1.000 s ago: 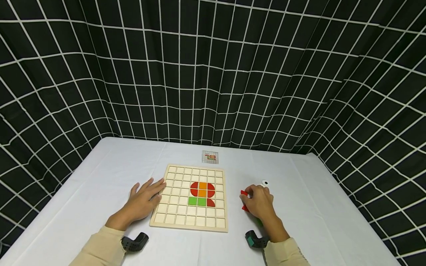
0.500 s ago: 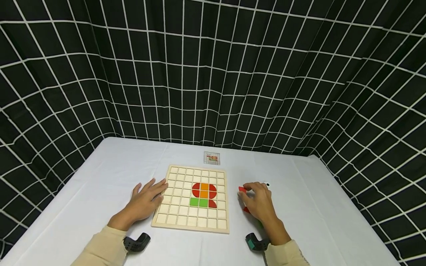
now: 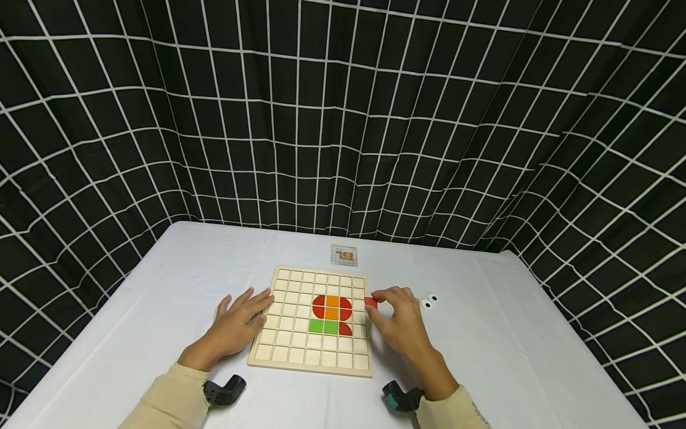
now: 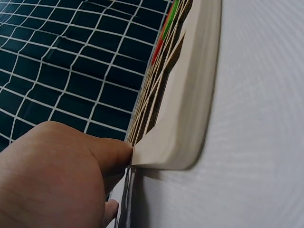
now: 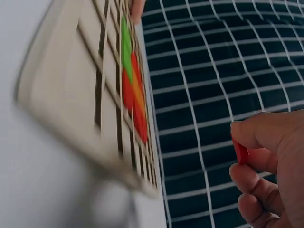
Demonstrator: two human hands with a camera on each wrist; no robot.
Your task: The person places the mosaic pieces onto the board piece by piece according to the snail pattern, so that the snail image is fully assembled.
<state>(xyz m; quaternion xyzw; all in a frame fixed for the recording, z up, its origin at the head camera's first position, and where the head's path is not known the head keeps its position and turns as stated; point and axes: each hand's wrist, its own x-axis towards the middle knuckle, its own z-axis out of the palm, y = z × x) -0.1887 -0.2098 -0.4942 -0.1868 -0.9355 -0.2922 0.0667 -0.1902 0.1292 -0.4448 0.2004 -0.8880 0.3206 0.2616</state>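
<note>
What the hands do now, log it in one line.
left hand: touching board | right hand: pinching red piece | card: beyond board

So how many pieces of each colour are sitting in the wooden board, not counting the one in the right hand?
Red pieces: 5
Orange pieces: 2
Green pieces: 2
Total in the board: 9

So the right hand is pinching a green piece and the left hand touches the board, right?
Not green: the head view shows the right hand pinching a red piece. The left hand does touch the board.
</note>
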